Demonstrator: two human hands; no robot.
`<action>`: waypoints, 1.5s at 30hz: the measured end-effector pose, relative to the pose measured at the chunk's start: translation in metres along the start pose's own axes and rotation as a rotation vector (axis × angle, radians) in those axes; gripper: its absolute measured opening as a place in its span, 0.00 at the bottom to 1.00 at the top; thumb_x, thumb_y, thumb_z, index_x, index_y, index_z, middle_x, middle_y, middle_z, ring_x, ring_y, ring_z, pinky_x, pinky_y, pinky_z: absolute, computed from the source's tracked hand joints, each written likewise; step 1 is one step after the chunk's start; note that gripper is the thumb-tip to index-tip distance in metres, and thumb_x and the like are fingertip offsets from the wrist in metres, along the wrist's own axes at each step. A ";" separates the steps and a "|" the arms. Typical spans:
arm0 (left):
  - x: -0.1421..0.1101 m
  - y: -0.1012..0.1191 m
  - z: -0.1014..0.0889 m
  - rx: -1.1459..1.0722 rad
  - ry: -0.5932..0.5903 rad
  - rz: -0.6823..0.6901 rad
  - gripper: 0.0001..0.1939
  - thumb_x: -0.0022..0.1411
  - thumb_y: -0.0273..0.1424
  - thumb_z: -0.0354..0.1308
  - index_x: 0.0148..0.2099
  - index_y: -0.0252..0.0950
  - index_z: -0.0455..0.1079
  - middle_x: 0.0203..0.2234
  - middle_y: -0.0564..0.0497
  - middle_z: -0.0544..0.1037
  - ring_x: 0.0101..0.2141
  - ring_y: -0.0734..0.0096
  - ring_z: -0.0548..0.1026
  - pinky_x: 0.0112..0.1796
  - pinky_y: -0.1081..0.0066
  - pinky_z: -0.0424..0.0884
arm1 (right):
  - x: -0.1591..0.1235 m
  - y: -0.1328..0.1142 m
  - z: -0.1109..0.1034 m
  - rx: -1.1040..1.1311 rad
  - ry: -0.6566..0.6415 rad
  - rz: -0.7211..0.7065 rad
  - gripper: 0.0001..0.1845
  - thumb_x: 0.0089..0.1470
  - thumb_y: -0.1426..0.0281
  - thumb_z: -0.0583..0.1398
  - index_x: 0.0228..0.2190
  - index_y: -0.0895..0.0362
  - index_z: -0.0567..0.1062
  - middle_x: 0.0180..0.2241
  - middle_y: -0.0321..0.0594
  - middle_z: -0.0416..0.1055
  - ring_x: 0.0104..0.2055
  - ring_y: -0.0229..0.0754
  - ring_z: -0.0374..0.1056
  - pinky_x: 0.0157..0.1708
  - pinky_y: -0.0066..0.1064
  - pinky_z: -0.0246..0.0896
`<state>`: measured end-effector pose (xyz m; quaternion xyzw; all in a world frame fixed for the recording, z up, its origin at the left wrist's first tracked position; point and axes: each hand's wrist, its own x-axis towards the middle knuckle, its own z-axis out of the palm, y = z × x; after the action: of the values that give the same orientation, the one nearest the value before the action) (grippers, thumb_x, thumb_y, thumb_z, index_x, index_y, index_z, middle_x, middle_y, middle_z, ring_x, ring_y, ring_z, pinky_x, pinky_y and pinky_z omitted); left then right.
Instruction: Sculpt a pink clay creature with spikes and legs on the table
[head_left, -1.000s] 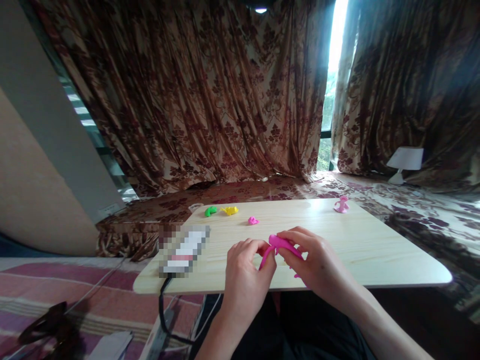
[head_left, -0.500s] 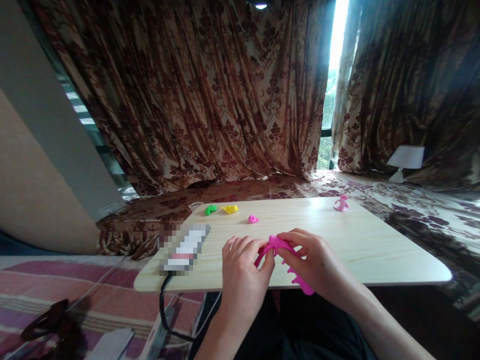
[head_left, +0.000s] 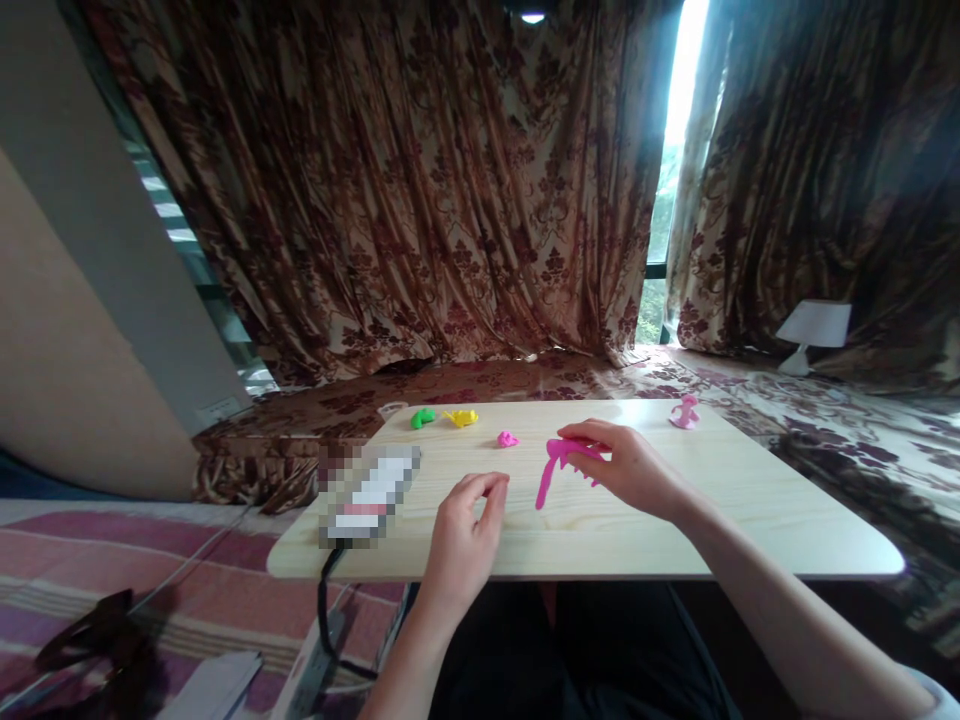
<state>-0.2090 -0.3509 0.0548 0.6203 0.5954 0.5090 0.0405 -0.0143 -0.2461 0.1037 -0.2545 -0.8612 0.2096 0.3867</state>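
My right hand (head_left: 630,465) pinches a pink toothed plastic piece (head_left: 553,472) above the table. Its narrow arm hangs down to the left, and a toothed edge shows below my fingers; my hand hides the rest. To the left, my left hand (head_left: 466,530) is apart from the piece, its thumb and fingertips drawn together with nothing visible between them. Beyond the hands lies a small pink figure (head_left: 508,439). A yellow toy (head_left: 463,418) and a green toy (head_left: 422,418) sit side by side at the far left.
The light wooden table (head_left: 645,545) stands in front of me. At its far right is a paler pink figure (head_left: 684,411). A blurred-out flat device (head_left: 373,495) with a black cable (head_left: 324,610) occupies the left edge. A white lamp (head_left: 814,325) stands behind, near patterned curtains (head_left: 450,200).
My left hand has let go of the pink toothed piece and drawn back left. My right hand has lifted the piece forward, away from the table's near edge.
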 end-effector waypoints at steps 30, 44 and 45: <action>0.023 -0.053 0.058 0.195 -0.196 0.022 0.06 0.53 0.31 0.59 0.34 0.41 0.76 0.34 0.50 0.76 0.40 0.62 0.70 0.45 0.64 0.63 | -0.006 0.044 0.038 -0.012 -0.146 -0.085 0.12 0.53 0.77 0.57 0.38 0.53 0.75 0.37 0.39 0.72 0.39 0.41 0.68 0.41 0.32 0.62; 0.013 -0.050 0.044 0.212 -0.152 0.007 0.06 0.54 0.28 0.58 0.36 0.39 0.74 0.34 0.49 0.75 0.40 0.63 0.70 0.44 0.65 0.64 | -0.004 0.044 0.033 -0.052 -0.113 -0.054 0.10 0.53 0.73 0.58 0.37 0.54 0.76 0.36 0.40 0.73 0.38 0.42 0.69 0.39 0.33 0.63; 0.011 -0.048 0.042 0.210 -0.150 0.010 0.06 0.55 0.29 0.57 0.35 0.39 0.74 0.34 0.49 0.75 0.40 0.63 0.71 0.44 0.65 0.64 | -0.004 0.044 0.033 -0.053 -0.117 -0.053 0.10 0.53 0.73 0.58 0.37 0.54 0.76 0.36 0.40 0.73 0.38 0.42 0.69 0.38 0.33 0.63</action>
<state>-0.2158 -0.3051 0.0097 0.6605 0.6375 0.3963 0.0172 -0.0252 -0.2201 0.0566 -0.2289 -0.8941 0.1910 0.3341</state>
